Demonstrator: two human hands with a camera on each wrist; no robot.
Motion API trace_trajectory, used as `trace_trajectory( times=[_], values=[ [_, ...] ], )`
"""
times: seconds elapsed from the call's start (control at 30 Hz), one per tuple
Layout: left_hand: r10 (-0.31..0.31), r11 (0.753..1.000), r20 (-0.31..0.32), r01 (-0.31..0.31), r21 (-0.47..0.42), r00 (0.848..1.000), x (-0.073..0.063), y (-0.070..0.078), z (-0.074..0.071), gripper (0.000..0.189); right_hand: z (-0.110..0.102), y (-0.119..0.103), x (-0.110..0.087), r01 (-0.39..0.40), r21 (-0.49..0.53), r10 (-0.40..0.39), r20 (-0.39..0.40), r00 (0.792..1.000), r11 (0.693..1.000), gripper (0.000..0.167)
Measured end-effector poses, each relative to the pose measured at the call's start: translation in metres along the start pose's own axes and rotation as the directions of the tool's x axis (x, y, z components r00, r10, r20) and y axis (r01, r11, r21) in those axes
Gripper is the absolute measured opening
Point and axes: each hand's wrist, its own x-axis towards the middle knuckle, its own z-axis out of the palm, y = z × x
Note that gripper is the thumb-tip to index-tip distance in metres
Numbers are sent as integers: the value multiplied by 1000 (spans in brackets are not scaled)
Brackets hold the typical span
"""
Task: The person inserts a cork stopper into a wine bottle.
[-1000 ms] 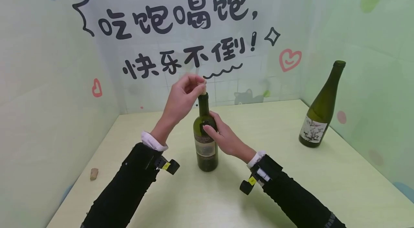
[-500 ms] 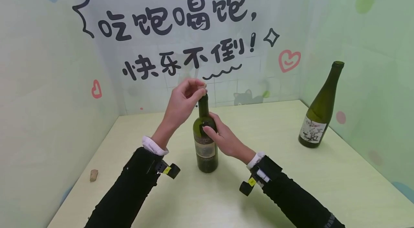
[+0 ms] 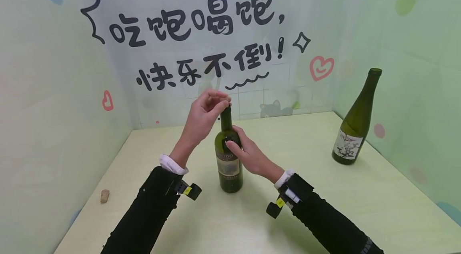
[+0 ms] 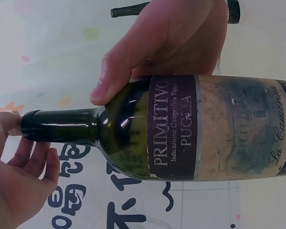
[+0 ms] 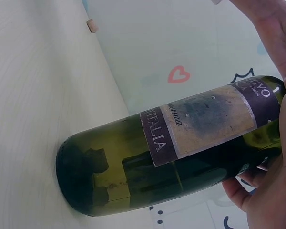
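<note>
Now a green bottle (image 3: pixel 229 166) is stood upright on the table (image 3: pixel 201 222), in the middle, and two hands are kept on it. The top is touched by the left hand (image 3: pixel 203 113): its fingers are bent, and the thumb and first fingertip are brought close at the bottle's mouth. What looks like a cork (image 3: pixel 229 101) is pinched there, but it is mostly covered by the fingers. The bottle's side is held by the right hand (image 3: pixel 253 156), with the thumb laid near the shoulder and the other fingers curled round the back. A loose cork (image 3: pixel 104 196) can be seen far to the left, and another bottle (image 3: pixel 354 130) is placed well apart on the right.
</note>
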Motion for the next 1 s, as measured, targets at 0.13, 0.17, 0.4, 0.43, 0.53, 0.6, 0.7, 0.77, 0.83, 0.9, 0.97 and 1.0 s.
trace_trajectory(
  times=[0.13,0.17,0.4,0.43,0.53,0.6,0.7,0.77,0.83,0.9,0.97,1.0],
  values=[
    [13,1000,14,-13,-9,1000,0,-1,-2,20,0,1,0,9,4,-9,-1,1000,1000,55],
    [13,1000,18,-13,-8,1000,0,0,-2,20,0,1,0,10,5,-10,-1,1000,1000,55],
    [4,1000,29,-4,-7,1000,-1,2,0,20,0,2,-3,3,4,-3,3,1000,1000,57],
    [5,1000,29,-5,-2,1000,-1,3,1,20,-1,2,-4,3,3,-3,3,1000,1000,57],
    [11,1000,32,-11,10,999,-1,3,2,19,-2,3,-5,10,-2,-10,0,1000,1000,58],
    [18,1000,30,-18,13,999,0,3,3,19,-2,3,-5,18,-8,-18,-2,1000,1000,58],
    [26,1000,27,-26,5,999,1,3,4,19,-3,2,-5,26,-10,-26,-8,1000,1000,58],
    [31,1000,28,-31,0,999,1,2,6,19,-4,2,-5,24,-9,-24,-12,1000,1000,58],
    [35,999,28,-35,3,999,1,1,6,20,-4,3,-5,23,-6,-23,-14,1000,1000,58],
    [36,999,26,-36,10,999,0,0,6,20,-4,5,-5,20,-3,-20,-8,1000,1000,58],
    [37,999,21,-37,15,999,0,0,6,20,-4,6,-5,21,-4,-21,-3,1000,1000,58],
    [38,999,18,-39,17,999,0,-1,6,20,-4,6,-5,22,-5,-22,-1,1000,1000,58]
  ],
)
